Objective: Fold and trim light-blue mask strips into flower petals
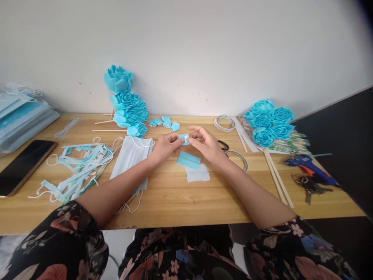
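Between my two hands is a small folded piece of blue and white mask fabric (184, 139). My left hand (166, 147) pinches its left side. My right hand (205, 143) grips the right side between thumb and fingers. Below them on the table lie a flat blue fabric piece (189, 160) and a white fabric piece (198, 173), partly overlapping. Several small folded blue pieces (166, 122) sit near the wall. Beside my left forearm, which covers part of them, lie whole face masks (128, 155) with white ear loops.
Blue fabric roses (128, 107) on sticks stand at back left, more roses (269, 120) at back right. Left are cut mask strips (78, 167), a phone (26, 167) and stacked masks (26, 120). Right are tape rolls (224, 123), wooden sticks (278, 179), a glue gun (310, 168) and keys (310, 187).
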Demonstrator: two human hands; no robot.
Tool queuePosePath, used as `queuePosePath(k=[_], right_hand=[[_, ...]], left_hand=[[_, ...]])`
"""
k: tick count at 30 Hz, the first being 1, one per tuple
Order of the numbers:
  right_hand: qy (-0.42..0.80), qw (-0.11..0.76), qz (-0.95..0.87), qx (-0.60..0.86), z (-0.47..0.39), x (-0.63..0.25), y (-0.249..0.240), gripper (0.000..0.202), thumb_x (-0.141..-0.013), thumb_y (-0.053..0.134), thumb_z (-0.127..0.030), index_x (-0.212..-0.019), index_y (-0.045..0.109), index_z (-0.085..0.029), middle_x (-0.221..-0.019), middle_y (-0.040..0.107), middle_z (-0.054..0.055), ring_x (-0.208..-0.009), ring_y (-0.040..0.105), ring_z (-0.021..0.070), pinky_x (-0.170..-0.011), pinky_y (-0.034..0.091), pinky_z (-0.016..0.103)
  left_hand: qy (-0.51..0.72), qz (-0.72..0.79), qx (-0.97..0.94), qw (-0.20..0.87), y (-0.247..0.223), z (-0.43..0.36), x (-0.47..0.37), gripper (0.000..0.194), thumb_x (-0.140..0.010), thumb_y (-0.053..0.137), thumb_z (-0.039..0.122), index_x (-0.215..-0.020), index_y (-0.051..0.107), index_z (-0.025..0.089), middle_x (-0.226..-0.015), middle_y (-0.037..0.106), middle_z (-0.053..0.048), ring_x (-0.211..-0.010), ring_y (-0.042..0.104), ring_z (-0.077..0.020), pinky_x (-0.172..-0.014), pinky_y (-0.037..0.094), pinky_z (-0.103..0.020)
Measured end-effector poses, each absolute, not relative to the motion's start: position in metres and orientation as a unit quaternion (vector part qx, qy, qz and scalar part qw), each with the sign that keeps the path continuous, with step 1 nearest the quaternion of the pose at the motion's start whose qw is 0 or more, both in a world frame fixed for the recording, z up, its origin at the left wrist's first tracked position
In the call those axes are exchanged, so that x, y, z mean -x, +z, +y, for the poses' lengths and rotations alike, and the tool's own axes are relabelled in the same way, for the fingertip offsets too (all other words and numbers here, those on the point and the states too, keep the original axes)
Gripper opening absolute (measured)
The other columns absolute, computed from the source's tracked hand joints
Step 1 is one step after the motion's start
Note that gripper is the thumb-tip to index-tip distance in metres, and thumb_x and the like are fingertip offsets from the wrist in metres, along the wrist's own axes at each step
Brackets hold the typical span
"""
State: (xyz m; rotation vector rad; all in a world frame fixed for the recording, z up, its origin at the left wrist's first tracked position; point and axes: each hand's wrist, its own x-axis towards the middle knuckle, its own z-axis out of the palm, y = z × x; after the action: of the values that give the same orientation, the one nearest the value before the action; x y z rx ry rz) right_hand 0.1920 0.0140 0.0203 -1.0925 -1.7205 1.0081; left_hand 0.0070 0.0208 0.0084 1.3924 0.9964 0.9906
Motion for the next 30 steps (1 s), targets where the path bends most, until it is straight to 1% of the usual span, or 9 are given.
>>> queuePosePath(k=[3,6,11,15,18,21,24,27,30], right_hand=[[0.436,0.412,-0.671,0.435,0.0155,-0.1916,0.02,0.04,-0.084,0.064,-0.032,-0.121,0.057,-0.02,-0.087,0.064,0.0,-0.084,0.064,0.0163,-0.076,0.051,0.031],[0.438,0.406,-0.67,0.44,0.0158,-0.1917,0.0187,0.042,-0.082,0.065,-0.031,-0.122,0.059,-0.019,-0.082,0.061,-0.001,-0.078,0.061,0.0145,-0.073,0.05,0.03],[0.414,0.391,-0.693,0.442,0.0144,-0.1905,0.0177,0.038,-0.081,0.063,-0.029,-0.118,0.063,-0.018,-0.076,0.055,-0.003,-0.067,0.054,0.0116,-0.063,0.047,0.026],[0.375,0.383,-0.719,0.442,0.012,-0.1889,0.0206,0.037,-0.081,0.059,-0.025,-0.117,0.066,-0.018,-0.073,0.054,-0.003,-0.063,0.051,0.0108,-0.06,0.045,0.025],[0.34,0.384,-0.73,0.45,0.011,-0.1887,0.0225,0.037,-0.081,0.057,-0.023,-0.115,0.068,-0.017,-0.074,0.056,-0.002,-0.063,0.051,0.0109,-0.061,0.045,0.025],[0.329,0.394,-0.728,0.455,0.0116,-0.1894,0.0218,0.036,-0.081,0.058,-0.023,-0.115,0.069,-0.019,-0.074,0.058,-0.002,-0.064,0.052,0.0111,-0.061,0.046,0.025],[0.348,0.405,-0.713,0.454,0.0129,-0.1904,0.0193,0.035,-0.083,0.059,-0.026,-0.115,0.07,-0.02,-0.075,0.06,-0.001,-0.066,0.054,0.012,-0.062,0.047,0.026],[0.382,0.423,-0.69,0.446,0.0141,-0.1916,0.0169,0.034,-0.083,0.062,-0.031,-0.115,0.07,-0.02,-0.08,0.063,0.0,-0.072,0.058,0.0135,-0.068,0.049,0.028],[0.414,0.43,-0.671,0.44,0.0151,-0.1924,0.0157,0.035,-0.084,0.064,-0.036,-0.115,0.07,-0.02,-0.087,0.066,0.002,-0.08,0.06,0.0149,-0.075,0.05,0.029]], left_hand=[[0.409,0.424,-0.604,0.537,0.0074,0.0202,-0.0076,0.036,-0.077,0.068,0.05,-0.073,0.06,0.016,-0.059,0.056,0.002,-0.051,0.048,-0.0084,-0.054,0.037,-0.022],[0.399,0.433,-0.616,0.523,0.0083,0.0185,-0.0078,0.032,-0.079,0.064,0.047,-0.075,0.061,0.016,-0.059,0.054,0.003,-0.052,0.047,-0.0087,-0.053,0.035,-0.022],[0.392,0.435,-0.627,0.514,0.0122,0.0161,-0.0077,0.028,-0.079,0.062,0.043,-0.073,0.061,0.015,-0.059,0.053,0.003,-0.053,0.045,-0.0082,-0.053,0.033,-0.022],[0.388,0.423,-0.624,0.53,0.0141,0.0164,-0.0073,0.027,-0.078,0.063,0.043,-0.074,0.062,0.016,-0.057,0.053,0.003,-0.051,0.046,-0.0082,-0.053,0.034,-0.022],[0.378,0.412,-0.619,0.552,0.0144,0.0174,-0.0062,0.027,-0.076,0.064,0.043,-0.073,0.062,0.016,-0.059,0.057,0.002,-0.051,0.049,-0.0086,-0.054,0.038,-0.022],[0.373,0.409,-0.611,0.566,0.0145,0.0177,-0.005,0.029,-0.077,0.065,0.045,-0.076,0.063,0.016,-0.062,0.061,0.0,-0.051,0.052,-0.0095,-0.055,0.042,-0.023],[0.377,0.41,-0.614,0.559,0.0137,0.017,-0.0054,0.033,-0.078,0.066,0.049,-0.08,0.063,0.016,-0.064,0.062,0.0,-0.052,0.053,-0.0093,-0.055,0.042,-0.023],[0.379,0.411,-0.618,0.553,0.011,0.017,-0.0068,0.036,-0.077,0.069,0.05,-0.083,0.061,0.015,-0.065,0.061,0.001,-0.052,0.053,-0.0093,-0.052,0.042,-0.022],[0.394,0.412,-0.614,0.545,0.0085,0.0183,-0.0081,0.036,-0.076,0.07,0.049,-0.08,0.059,0.015,-0.063,0.06,0.001,-0.051,0.053,-0.009,-0.052,0.042,-0.022]])
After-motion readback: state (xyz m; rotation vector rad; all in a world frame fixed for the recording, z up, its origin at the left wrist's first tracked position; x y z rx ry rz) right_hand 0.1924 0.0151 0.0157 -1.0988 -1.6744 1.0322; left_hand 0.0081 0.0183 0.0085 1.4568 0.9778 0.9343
